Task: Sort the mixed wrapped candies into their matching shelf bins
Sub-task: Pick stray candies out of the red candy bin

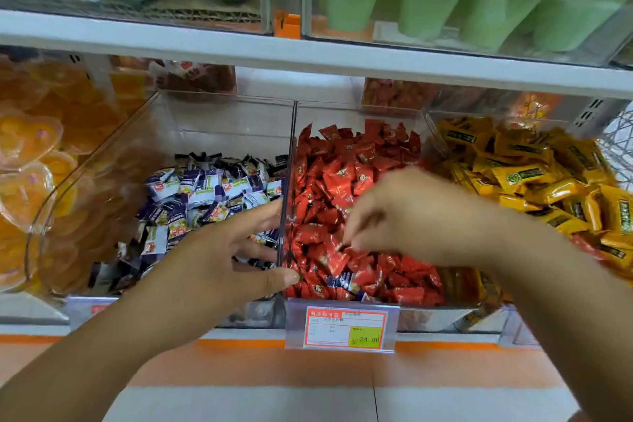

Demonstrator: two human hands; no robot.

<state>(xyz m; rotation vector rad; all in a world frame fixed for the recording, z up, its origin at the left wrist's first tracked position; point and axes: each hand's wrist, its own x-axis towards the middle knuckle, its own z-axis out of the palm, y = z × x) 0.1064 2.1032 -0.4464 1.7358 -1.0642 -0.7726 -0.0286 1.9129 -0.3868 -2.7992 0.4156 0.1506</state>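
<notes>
**Both hands at the red bin, one stray wrapper near its front**

Your left hand (233, 250) is spread wide at the clear divider (287, 161). Its fingers lie on the side of the purple-and-white candies (205, 188), and the thumb reaches past the divider towards the red candies (342, 164). Your right hand (404, 216) is blurred above the red pile with its fingertips curled down; you cannot tell whether they pinch a piece. A stray purple-and-white piece (342, 279) lies among the reds at the bin's front edge, just above the price tag (344, 327). Yellow candies (534, 175) fill the bin to the right.
</notes>
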